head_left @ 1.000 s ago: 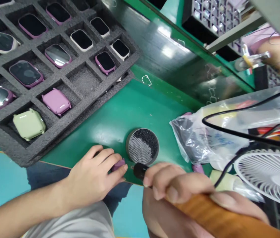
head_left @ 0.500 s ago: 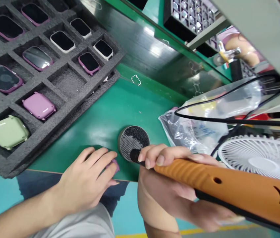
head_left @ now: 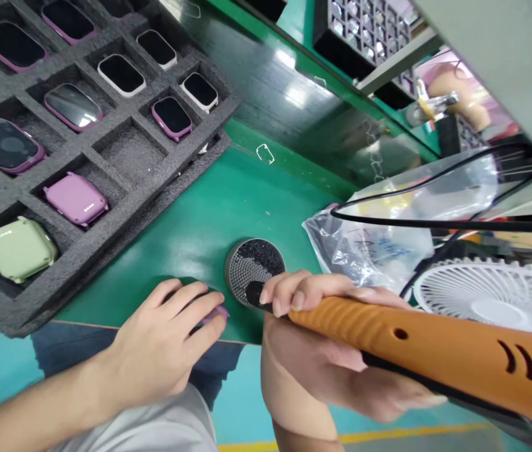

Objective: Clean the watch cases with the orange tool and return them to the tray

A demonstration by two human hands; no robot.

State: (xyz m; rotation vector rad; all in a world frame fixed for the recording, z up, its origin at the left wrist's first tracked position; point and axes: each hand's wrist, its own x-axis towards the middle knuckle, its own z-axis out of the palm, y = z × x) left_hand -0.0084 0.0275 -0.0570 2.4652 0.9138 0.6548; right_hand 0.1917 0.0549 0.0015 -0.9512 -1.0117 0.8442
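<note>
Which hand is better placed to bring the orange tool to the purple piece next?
Probably the right hand: it grips the orange tool, whose black tip is over the round dish, close to the purple piece. The left hand partly covers that piece and looks placed to steady it.

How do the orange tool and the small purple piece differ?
The orange tool looks long and large; the purple piece looks far smaller. The right hand grips the tool, while the left hand covers much of the piece. Both are partly hidden by a hand.
</note>
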